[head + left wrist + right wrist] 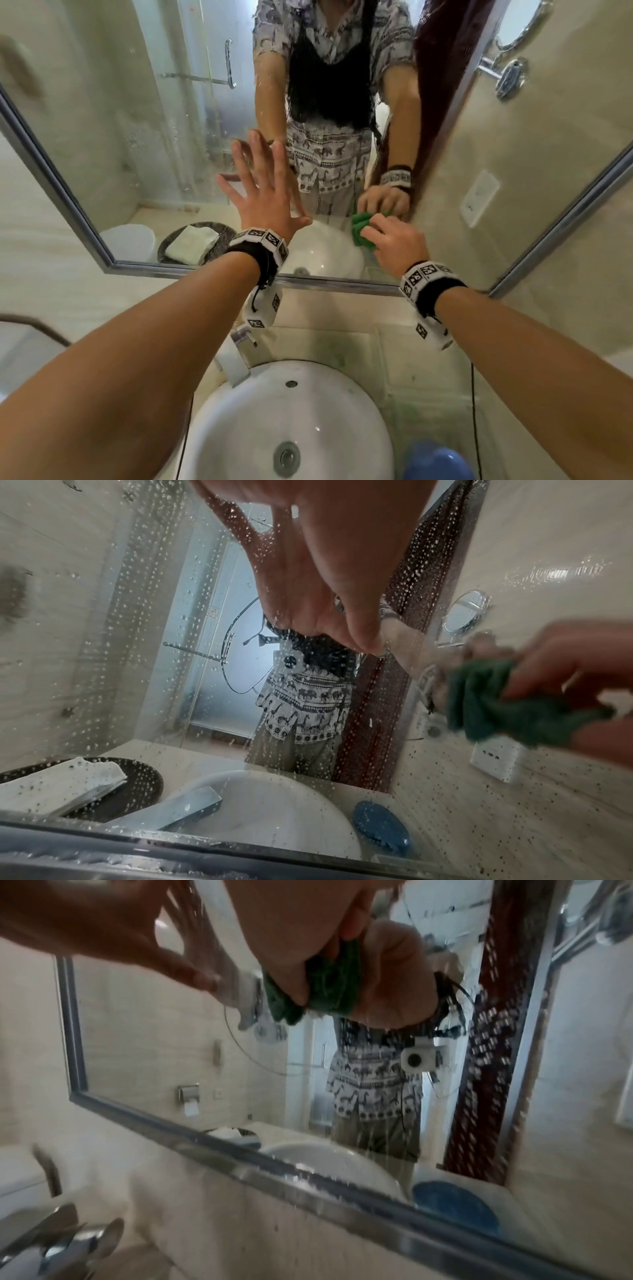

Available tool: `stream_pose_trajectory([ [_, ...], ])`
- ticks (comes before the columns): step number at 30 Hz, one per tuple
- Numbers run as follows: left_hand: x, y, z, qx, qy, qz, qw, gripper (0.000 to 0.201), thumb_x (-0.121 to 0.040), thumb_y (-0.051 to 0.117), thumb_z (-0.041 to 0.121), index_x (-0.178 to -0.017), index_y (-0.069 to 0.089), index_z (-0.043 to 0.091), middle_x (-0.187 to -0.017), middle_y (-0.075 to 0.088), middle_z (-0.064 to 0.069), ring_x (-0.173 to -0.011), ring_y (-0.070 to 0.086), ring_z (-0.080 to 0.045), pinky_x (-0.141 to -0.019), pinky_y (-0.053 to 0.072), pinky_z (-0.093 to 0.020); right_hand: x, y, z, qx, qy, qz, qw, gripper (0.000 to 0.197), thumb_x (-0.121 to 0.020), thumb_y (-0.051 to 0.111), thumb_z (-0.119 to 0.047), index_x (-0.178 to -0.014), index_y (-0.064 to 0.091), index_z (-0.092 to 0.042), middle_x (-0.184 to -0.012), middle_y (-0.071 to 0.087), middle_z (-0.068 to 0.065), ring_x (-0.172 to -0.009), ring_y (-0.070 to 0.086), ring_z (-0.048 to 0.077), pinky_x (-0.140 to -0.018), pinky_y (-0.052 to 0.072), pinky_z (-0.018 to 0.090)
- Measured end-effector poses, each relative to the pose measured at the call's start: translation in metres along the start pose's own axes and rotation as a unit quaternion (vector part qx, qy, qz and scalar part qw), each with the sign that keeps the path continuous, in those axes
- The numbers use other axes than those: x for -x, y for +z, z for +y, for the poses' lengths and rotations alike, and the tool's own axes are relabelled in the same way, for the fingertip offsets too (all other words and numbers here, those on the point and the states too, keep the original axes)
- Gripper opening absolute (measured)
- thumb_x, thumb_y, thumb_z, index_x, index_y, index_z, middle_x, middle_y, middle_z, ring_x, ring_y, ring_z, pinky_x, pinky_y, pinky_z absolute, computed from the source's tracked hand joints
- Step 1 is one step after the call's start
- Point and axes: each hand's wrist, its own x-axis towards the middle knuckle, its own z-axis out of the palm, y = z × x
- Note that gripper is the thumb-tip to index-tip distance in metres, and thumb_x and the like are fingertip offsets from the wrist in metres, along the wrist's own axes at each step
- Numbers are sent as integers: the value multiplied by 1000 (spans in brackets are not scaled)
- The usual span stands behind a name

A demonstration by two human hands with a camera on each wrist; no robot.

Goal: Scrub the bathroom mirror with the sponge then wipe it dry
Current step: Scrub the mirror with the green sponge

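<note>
The framed bathroom mirror (164, 130) fills the wall ahead, its glass speckled with water drops (143, 642). My left hand (262, 185) lies flat on the glass with fingers spread, left of centre. My right hand (390, 241) grips a crumpled green sponge (361, 232) and presses it against the lower glass, just right of the left hand. In the left wrist view the green sponge (496, 704) shows blurred at the right under the fingers (561, 666). The right wrist view has the sponge (329, 988) bunched in my palm against the glass.
A white round basin (291, 421) sits below the mirror with a chrome tap (239, 339) at its back left. A blue object (438, 459) lies at the basin's right. The mirror's metal frame (325, 282) runs just under my wrists. A folded white towel (191, 243) appears reflected.
</note>
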Motion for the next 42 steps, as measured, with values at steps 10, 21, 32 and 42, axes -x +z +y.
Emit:
stream_pose_trajectory([
  [10,1,-4,1,0,-11,-17,1000,151,-53,72,81,-154,-18,15,-161,-12,-24,-146,-7,-51,-106,15,-78,-56,-62,16,-122,196,115,966,33,-72,71,-14,-104,65,-13,-116,55,7,-105,51,25,-67,49,27],
  [21,4,-1,-20,-40,33,-10,999,142,-59,76,74,-156,-12,20,-160,-18,-18,-147,-9,-48,-109,21,-71,-106,-36,-5,-92,-9,201,975,27,-86,59,-11,-113,65,-13,-118,59,3,-100,52,22,-81,52,34],
  [32,5,-5,-28,-64,49,-13,997,147,-59,78,71,-153,-23,22,-162,-13,-21,-147,-7,-48,-112,22,-67,-16,37,-11,-93,-154,-40,983,28,-75,71,3,-97,72,-14,-108,63,2,-93,60,27,-66,55,39],
  [42,8,-17,-41,-36,87,-19,995,132,-63,82,58,-158,-3,26,-163,-11,-11,-149,1,-40,-110,31,-61,-112,-71,-2,-123,80,172,974,34,-77,62,-9,-110,65,-16,-117,59,2,-101,52,25,-79,48,31],
])
